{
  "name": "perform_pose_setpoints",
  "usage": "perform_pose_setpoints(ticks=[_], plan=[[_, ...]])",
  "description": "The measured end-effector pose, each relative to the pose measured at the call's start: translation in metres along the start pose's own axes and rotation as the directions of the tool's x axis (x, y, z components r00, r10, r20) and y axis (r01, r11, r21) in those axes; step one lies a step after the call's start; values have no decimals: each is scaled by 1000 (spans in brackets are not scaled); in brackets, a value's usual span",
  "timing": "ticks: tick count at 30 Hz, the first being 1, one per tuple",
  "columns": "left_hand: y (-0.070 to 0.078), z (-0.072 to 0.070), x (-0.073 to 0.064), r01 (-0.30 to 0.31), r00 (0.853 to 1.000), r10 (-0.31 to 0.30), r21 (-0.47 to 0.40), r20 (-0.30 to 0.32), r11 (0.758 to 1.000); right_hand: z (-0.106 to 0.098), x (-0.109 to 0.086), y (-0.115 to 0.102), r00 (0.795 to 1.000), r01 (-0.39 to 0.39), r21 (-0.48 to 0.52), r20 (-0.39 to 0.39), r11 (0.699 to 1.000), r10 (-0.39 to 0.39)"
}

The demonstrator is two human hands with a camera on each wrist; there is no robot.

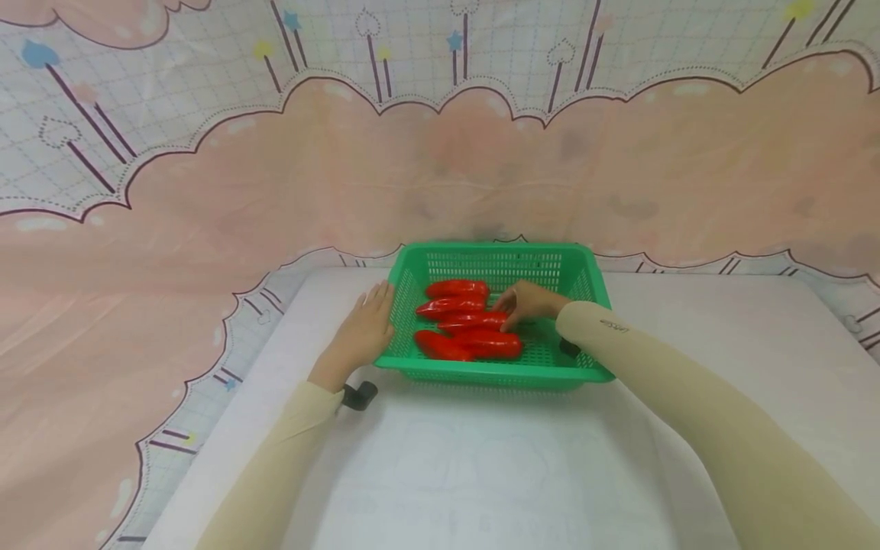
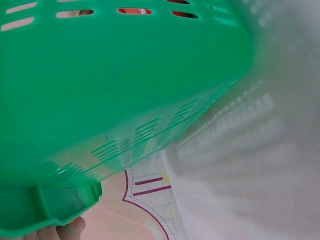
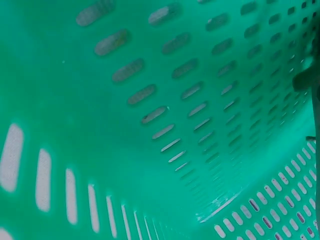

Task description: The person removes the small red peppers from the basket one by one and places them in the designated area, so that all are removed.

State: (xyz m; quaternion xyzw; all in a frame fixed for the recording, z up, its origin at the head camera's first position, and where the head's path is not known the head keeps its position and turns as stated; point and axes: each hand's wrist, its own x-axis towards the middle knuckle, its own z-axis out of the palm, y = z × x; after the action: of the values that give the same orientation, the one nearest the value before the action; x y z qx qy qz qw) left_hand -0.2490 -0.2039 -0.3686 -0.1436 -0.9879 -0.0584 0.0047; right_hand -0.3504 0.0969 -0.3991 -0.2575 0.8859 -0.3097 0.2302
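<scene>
A green plastic basket [image 1: 495,372] with slotted walls holds several glossy red peppers, long and tapered. Inside it, my right hand [image 1: 529,300] pinches the stem end of a middle pepper [image 1: 470,321] between thumb and fingers. One pepper [image 1: 457,289] lies behind it, and two more, a pepper [image 1: 488,344] and a pepper [image 1: 440,347], lie in front. My left hand [image 1: 367,325] rests with straight fingers against the basket's left rim. In the left wrist view, fingertips [image 2: 72,229] show under the rim. Only basket wall [image 3: 75,125] fills the right wrist view; the right fingers are hidden there.
The basket stands on a white-covered table [image 1: 454,473], near its back edge. Behind and to the left hangs a pink and white patterned cloth [image 1: 447,176]. A black wrist mount [image 1: 360,396] sticks out beneath the left wrist.
</scene>
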Motion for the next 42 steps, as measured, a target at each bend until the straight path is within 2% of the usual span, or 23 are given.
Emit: perform_pose_setpoints(ticks=[7, 15, 23, 29, 33, 42], plan=[[1, -1, 0, -1, 1000, 1, -8, 4, 1000, -1, 0, 0, 1000, -9, 9, -3, 1000, 9], [0, 0, 0, -3, 1000, 3, -15, 4, 1000, -3, 1, 1, 1000, -12, 62, -27, 998, 13], [1, 0, 0, -6, 1000, 6, -11, 1, 1000, -7, 0, 1, 999, 32, 143, -30, 989, -28], [2, 0, -1, -4, 1000, 4, -16, -1, 1000, -9, -1, -4, 999, 40, 146, -34, 989, -35], [2, 0, -2, -1, 1000, 1, -20, -3, 1000, -14, -1, -5, 997, 74, 152, -33, 986, -69], [3, -1, -1, 14, 1000, -14, -28, -5, 1000, -28, -7, -11, 991, 118, 196, -85, 973, -103]])
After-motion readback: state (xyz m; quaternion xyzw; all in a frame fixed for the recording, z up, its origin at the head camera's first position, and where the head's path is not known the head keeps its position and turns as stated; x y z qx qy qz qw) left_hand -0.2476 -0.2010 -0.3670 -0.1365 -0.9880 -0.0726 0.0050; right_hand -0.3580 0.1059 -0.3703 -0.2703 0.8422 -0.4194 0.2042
